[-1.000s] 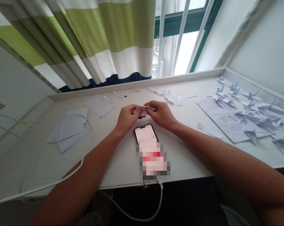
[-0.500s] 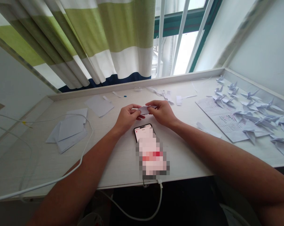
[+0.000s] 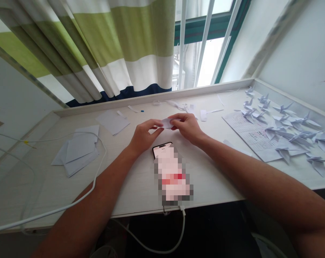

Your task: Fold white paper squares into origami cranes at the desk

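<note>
A small folded piece of white paper [image 3: 167, 123] is held just above the desk, beyond the phone. My right hand [image 3: 188, 128] pinches its right end between thumb and fingers. At the left end, my left hand [image 3: 145, 135] has its fingertips on the paper, with the thumb a little lower; whether that thumb touches the paper is hard to see. Below the hands lies a phone [image 3: 162, 152], its screen mostly blurred out.
Several folded paper cranes [image 3: 283, 134] stand at the right, some on a written sheet [image 3: 244, 134]. Stacked paper squares [image 3: 80, 150] and another sheet [image 3: 112, 122] lie left. Paper scraps [image 3: 203, 115] are at the back. A white cable [image 3: 71, 205] crosses my left forearm.
My left thumb has slid down from the paper's face, and the left fingers have straightened. More of the paper shows between my hands. The view has shifted slightly.
</note>
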The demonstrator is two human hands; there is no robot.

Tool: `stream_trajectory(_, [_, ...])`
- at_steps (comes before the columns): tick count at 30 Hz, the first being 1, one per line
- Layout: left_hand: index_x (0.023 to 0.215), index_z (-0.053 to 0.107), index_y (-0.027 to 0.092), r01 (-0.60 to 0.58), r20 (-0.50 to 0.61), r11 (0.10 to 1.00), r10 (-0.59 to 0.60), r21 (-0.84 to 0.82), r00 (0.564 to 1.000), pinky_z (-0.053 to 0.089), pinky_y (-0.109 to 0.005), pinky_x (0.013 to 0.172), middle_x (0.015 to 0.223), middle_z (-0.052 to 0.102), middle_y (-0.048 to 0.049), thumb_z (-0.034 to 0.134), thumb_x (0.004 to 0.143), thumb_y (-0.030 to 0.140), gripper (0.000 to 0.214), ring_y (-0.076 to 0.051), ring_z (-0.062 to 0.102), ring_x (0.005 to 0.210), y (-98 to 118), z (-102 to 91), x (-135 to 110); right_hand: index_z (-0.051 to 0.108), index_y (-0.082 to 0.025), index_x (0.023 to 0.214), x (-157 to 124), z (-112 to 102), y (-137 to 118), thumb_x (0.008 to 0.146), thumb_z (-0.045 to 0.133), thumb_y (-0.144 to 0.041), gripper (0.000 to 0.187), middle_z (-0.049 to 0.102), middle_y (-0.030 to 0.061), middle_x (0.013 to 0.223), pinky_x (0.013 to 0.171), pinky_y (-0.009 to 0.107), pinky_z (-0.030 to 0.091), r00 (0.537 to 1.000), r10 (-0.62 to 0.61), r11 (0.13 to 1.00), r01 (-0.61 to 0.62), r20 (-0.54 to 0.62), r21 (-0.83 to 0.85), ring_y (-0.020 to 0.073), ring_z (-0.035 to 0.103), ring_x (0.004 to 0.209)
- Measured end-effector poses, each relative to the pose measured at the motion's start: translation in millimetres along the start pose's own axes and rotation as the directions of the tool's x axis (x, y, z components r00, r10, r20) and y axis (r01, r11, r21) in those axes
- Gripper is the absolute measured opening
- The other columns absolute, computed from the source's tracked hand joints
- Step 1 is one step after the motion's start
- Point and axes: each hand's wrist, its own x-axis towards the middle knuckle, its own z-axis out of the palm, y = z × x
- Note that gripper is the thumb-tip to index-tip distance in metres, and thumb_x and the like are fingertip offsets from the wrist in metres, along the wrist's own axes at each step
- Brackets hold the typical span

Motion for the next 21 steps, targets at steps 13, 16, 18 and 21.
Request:
stream_trajectory(13, [0.092, 0.08, 0.024, -0.038, 0.2, 0.971, -0.01, 0.234, 0.98, 0.058, -0.04, 0.098, 0.107, 0.082, -0.0049, 0.073, 0.09, 0.026, 0.008, -0.025, 0.077, 0.102, -22, -6.6, 4, 0.074, -0.019, 0.105, 8, -11, 18, 0.082, 0.069, -0.015, 0.024, 0.076, 0.0087, 0.101, 0.088, 0.04, 0.055, 0.969, -0.184, 0.806, 0.244, 0.163, -0.54, 0.0238, 0.069, 0.095])
stream_trajectory(16, [0.093, 0.081, 0.024, -0.019, 0.236, 0.957, -0.052, 0.289, 0.97, 0.057, -0.04, 0.098, 0.107, 0.082, -0.0047, 0.071, 0.091, 0.026, 0.01, -0.025, 0.076, 0.101, -19, -8.5, 5, 0.074, -0.022, 0.101, 9, -17, 16, 0.087, 0.063, -0.012, 0.02, 0.074, 0.0086, 0.109, 0.094, 0.042, 0.054, 0.904, -0.298, 0.738, 0.422, 0.308, -0.526, 0.0247, 0.067, 0.103])
stream_trajectory(18, [0.095, 0.081, 0.025, -0.005, 0.251, 0.952, -0.076, 0.305, 0.965, 0.056, -0.04, 0.098, 0.107, 0.082, -0.0046, 0.071, 0.091, 0.026, 0.01, -0.025, 0.075, 0.1, -17, -9.9, 5, 0.076, -0.022, 0.097, 9, -22, 13, 0.091, 0.058, -0.012, 0.022, 0.073, 0.0093, 0.11, 0.097, 0.045, 0.053, 0.848, -0.331, 0.688, 0.517, 0.413, -0.51, 0.0257, 0.066, 0.106])
stream_trajectory(21, [0.096, 0.081, 0.025, 0.01, 0.269, 0.953, -0.095, 0.303, 0.958, 0.055, -0.039, 0.097, 0.106, 0.082, -0.0041, 0.071, 0.091, 0.026, 0.012, -0.025, 0.075, 0.1, -15, -11.3, 5, 0.08, -0.023, 0.101, 9, -29, 9, 0.093, 0.057, -0.012, 0.027, 0.075, 0.0095, 0.112, 0.101, 0.047, 0.051, 0.804, -0.3, 0.641, 0.568, 0.514, -0.516, 0.0272, 0.064, 0.11])
